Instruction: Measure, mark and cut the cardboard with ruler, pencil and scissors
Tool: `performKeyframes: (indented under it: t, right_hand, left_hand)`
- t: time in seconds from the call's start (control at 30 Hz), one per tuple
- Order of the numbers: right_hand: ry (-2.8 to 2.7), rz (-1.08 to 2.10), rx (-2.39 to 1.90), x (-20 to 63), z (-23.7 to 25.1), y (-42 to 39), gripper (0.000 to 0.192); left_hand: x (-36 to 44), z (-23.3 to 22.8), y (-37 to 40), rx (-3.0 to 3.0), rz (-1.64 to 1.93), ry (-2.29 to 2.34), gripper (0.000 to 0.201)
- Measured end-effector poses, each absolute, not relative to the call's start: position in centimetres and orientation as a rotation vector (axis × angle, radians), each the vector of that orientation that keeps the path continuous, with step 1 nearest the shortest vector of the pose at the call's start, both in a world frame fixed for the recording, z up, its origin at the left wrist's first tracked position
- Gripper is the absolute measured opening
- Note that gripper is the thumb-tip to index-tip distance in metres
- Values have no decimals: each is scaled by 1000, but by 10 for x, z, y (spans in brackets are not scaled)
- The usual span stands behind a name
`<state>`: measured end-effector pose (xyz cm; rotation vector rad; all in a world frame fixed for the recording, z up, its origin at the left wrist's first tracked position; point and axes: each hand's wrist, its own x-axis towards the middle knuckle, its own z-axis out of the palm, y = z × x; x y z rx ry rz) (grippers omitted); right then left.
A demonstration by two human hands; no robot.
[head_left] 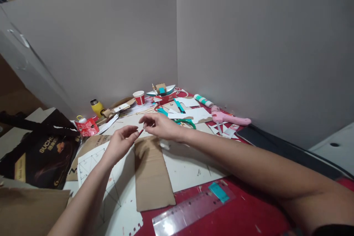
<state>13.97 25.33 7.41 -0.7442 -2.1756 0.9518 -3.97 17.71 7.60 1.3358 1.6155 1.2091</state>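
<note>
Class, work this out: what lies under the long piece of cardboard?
White sheets and the red tabletop show along its edges; whatever the cardboard covers is hidden.

Dim light, soft shadows, glare on the ruler (190,209)

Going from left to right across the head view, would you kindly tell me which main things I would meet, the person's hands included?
Black printed package → yellow bottle → left hand → right hand → green-and-white tube → pink glue gun.
</note>
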Motion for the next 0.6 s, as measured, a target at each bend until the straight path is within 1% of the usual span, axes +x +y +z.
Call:
performKeyframes:
  t: [0.13, 0.2, 0.3, 0.4, 0.6]
  right_hand:
    - [-2349, 822, -898, 152, 62, 265, 26]
    - [-2443, 767, -971, 161, 56, 269, 23]
    - [-2550, 671, -1056, 176, 49, 271, 21]
    - [-2616, 572, -1116, 188, 44, 268, 19]
    - [-2682, 439, -1213, 195, 36, 268, 12]
  left_hand:
    - [-58, 54, 192, 1463, 1026, 1846, 21]
    - [-67, 44, 198, 1508, 910, 1934, 20]
    - [-75, 35, 204, 1581, 754, 1987, 21]
    - [-79, 33, 210, 1654, 681, 1970, 12]
    - [-87, 27, 219, 1726, 659, 1889, 18]
